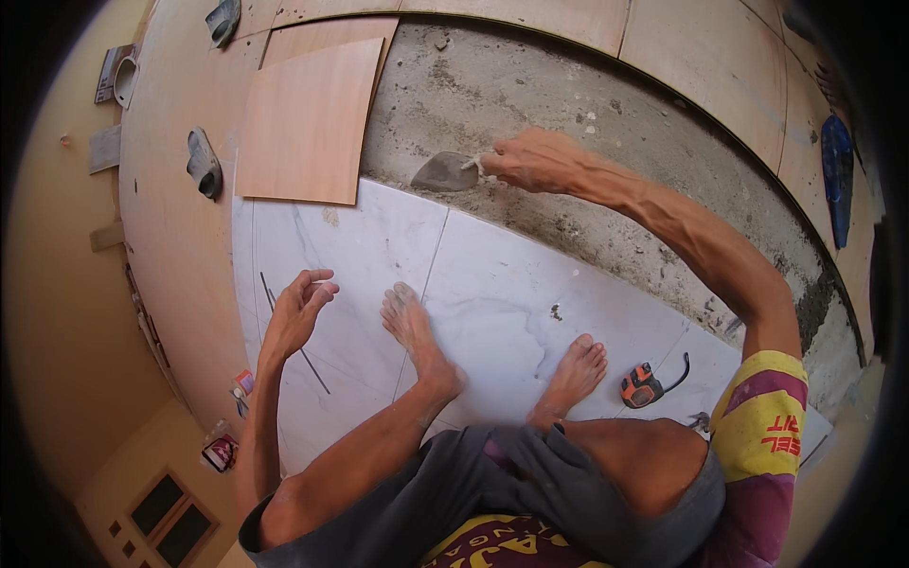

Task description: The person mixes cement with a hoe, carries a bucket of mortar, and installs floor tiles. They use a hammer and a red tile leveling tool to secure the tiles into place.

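Note:
My right hand [532, 161] is closed round the handle of a trowel [445, 173]. The grey, pointed blade lies at the edge of the rough mortar bed [530, 85], close to the white marbled tiles [502, 275]. Over the tiles at the left hovers my left hand [301, 308], its fingers apart and curved, with nothing in it. A thin dark rod [314, 369] lies on the tile just below that hand. Left of the trowel, a pinkish wood-toned tile [308, 123] rests with its lower edge over the white tiles.
An orange and black tape measure [641, 386] sits beside my right foot [571, 379]. Two sandals [204, 163] [223, 21] lie on the tan floor at the left. A blue object [837, 180] is at the far right. A dark gap edges the mortar.

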Available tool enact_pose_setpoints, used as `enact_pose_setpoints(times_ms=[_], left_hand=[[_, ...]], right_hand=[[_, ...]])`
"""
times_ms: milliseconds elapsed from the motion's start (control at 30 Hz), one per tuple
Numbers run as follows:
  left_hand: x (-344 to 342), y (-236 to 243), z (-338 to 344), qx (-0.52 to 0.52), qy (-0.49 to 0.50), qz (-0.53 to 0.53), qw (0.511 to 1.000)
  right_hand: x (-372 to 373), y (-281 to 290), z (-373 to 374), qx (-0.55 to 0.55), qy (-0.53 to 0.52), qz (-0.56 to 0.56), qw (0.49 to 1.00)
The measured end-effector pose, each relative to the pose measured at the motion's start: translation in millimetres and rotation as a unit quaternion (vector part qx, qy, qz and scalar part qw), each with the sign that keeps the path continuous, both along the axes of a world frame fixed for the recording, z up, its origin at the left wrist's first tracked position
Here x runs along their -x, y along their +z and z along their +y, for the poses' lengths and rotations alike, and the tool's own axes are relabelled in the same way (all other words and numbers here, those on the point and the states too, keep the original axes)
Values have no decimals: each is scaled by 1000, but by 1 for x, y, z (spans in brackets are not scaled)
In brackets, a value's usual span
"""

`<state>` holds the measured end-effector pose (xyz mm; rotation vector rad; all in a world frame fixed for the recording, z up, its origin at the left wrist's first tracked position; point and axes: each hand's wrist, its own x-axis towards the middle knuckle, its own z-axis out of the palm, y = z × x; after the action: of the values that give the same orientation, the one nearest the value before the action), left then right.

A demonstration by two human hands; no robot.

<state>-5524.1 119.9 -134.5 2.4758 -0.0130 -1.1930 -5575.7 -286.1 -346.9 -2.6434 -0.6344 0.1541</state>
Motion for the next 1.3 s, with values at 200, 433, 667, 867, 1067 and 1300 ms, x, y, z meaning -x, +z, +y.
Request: enact_pose_setpoints(times_ms=[200,433,667,867,1067,1300], left_hand=[[35,-36,27,44,128,54,989],[39,-51,-11,81,118,53,988],[45,-27,40,33,157,8,987],[54,-44,-17,98,67,10,993],[75,-27,33,60,101,-14,993],[67,-53,-5,89,53,-23,994]], right_hand=[[34,61,-91,84,52,45,994],[-49,8,-12,75,32,-82,993],[39,54,-85,115,92,-45,988],[40,12,-69,100,63,-117,986],[187,68,-171,179,90,147,969],[136,42,-132,227,12,-18,974]])
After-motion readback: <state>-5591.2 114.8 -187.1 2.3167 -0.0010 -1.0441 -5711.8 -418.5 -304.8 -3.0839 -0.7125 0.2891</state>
